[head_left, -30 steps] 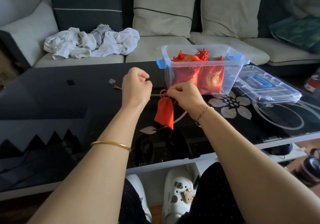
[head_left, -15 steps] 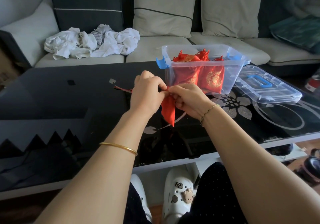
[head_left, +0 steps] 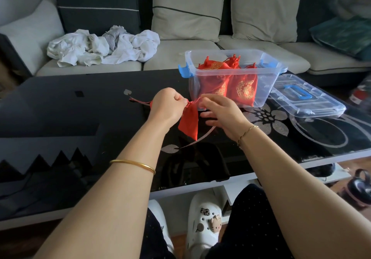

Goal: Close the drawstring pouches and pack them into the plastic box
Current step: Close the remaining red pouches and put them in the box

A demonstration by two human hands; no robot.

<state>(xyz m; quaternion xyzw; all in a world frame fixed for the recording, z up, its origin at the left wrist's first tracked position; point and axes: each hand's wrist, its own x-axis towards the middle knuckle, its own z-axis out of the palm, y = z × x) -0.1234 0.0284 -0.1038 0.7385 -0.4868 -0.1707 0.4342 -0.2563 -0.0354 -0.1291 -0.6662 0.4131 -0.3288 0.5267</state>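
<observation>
Tightening of the drawstring is judged to be the step in hand.

Item: one red pouch, held above the table, just in front of the plastic box. Its neck is gathered and pinched by the curled left hand. The drawstring is pinched between thumb and forefinger of the right hand; the other fingers are spread loosely. A cord end is seen trailing out to the left.

Packed pouches: several, stood inside the box; the exact count cannot be told.

Next move, as judged: the cord is to be drawn fully tight, then the pouch lifted over the near rim and set beside those already in.

Lid: laid flat, just right of the box.

Surface: black glass table, flower pattern at right.

Room: pale sofa behind, cushions ranged along its back, crumpled white cloth heaped on the seat.
</observation>
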